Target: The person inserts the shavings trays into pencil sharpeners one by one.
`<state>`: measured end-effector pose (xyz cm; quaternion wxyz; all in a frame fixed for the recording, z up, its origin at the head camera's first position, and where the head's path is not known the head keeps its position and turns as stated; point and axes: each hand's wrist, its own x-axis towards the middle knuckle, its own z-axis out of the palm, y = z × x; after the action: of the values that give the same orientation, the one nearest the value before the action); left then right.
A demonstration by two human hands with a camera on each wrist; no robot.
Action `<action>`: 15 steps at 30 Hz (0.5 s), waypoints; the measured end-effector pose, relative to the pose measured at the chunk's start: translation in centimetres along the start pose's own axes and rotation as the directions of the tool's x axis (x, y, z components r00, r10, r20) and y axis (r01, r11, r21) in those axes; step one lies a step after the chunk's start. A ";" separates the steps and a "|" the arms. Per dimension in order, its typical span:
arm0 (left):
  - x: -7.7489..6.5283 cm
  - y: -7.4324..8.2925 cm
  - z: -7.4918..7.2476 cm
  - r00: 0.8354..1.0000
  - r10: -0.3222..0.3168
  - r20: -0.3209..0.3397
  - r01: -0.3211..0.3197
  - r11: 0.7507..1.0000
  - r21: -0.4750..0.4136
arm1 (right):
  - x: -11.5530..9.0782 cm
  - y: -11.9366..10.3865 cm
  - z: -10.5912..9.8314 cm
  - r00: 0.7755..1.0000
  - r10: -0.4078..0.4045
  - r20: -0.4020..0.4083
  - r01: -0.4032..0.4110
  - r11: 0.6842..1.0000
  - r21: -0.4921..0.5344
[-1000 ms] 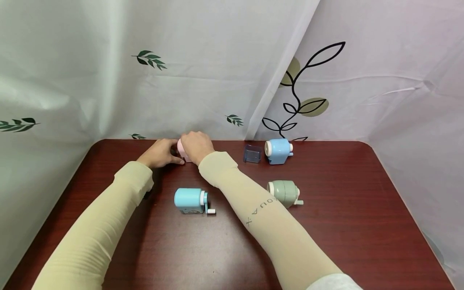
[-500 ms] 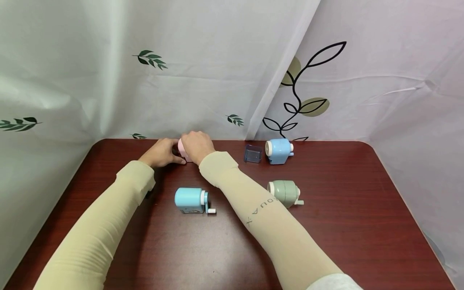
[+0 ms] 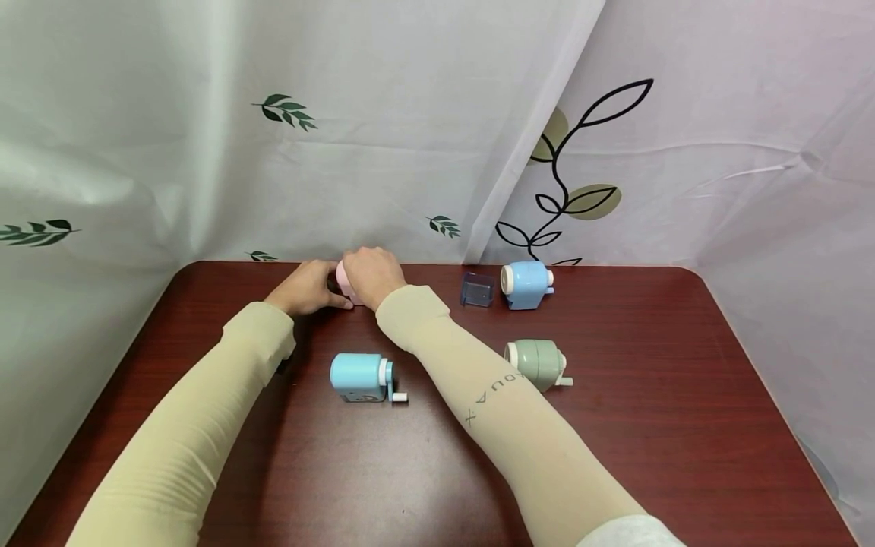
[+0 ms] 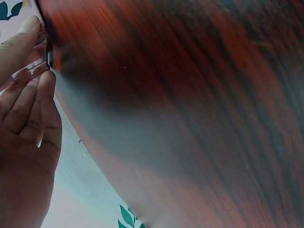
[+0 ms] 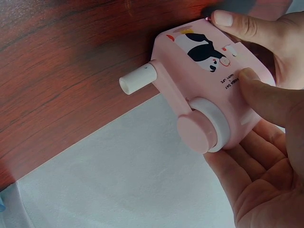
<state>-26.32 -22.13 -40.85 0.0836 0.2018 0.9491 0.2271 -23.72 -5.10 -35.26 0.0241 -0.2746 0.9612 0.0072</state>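
Note:
At the table's back edge stands a pink crank pencil sharpener (image 5: 204, 71) with a panda print and a white crank knob (image 5: 138, 79). My right hand (image 3: 372, 275) grips its body, thumb on the printed side and fingers round the opposite side. At its other end is my left hand (image 3: 304, 289). In the left wrist view, the left thumb and fingers pinch a clear plastic shavings tray (image 4: 34, 66) at the sharpener's end. From the head view, most of the pink sharpener is hidden behind my right hand.
A turquoise sharpener (image 3: 357, 374) stands near the middle of the table (image 3: 424, 471). A green one (image 3: 536, 361) is partly behind my right forearm. At the back right are a blue sharpener (image 3: 525, 285) and a dark see-through tray (image 3: 477, 290). A patterned curtain (image 3: 369, 167) hangs behind.
My left hand and sleeve have shifted slightly to the right, toward the pink sharpener. The right hand keeps its grip, and the other sharpeners have not moved.

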 end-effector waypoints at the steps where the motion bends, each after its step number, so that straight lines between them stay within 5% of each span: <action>1: 0.0 0.0 0.0 1.000 0.001 0.000 -0.001 1.000 0.000 | 0.0 0.0 0.0 1.000 -0.001 -0.001 0.001 1.000 0.000; 15: 0.1 0.3 0.0 1.000 -0.005 0.008 0.005 1.000 -0.020 | 0.0 0.1 0.2 1.000 -0.008 -0.022 0.008 1.000 0.006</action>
<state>-26.34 -21.86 -40.72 0.0902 0.1997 0.9469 0.2355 -23.79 -5.05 -35.49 0.0145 -0.2783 0.9604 0.0012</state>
